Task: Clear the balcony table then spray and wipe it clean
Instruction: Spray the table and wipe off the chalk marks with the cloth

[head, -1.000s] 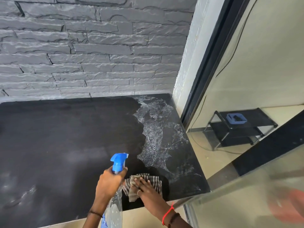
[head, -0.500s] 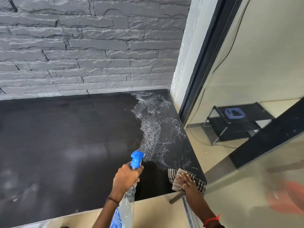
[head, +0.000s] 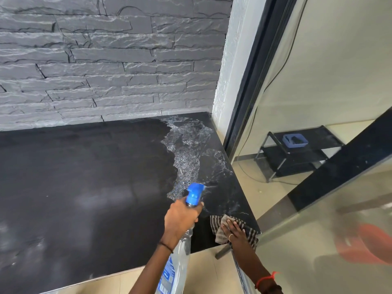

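- Black table [head: 84,177] fills left & centre, back edge against grey stone wall [head: 106,60]; faint pale smears on its near-left part.
- L hand [head: 180,219] over table's near-right area, fingers wrapped round neck of spray bottle [head: 180,259]. Clear bottle w/ blue label slants down past table's front edge; blue nozzle [head: 195,194] points away, twd the right side.
- Thin dark band [head: 166,247] on L wrist.
- White wet patch [head: 188,155] runs along table's right strip, from back corner to just ahead of nozzle.
- Striped cloth [head: 216,224] lies on table's near-right corner, partly overhanging the edge.
- R hand [head: 233,232] flat on cloth, fingers straight, pressing it down, not gripping; ring on one finger. Red thread [head: 265,279] on R wrist.
- Right of table: glass panel [head: 318,230] in a dark frame; behind it a black rack [head: 297,158] w/ blue tub [head: 294,141] on top.
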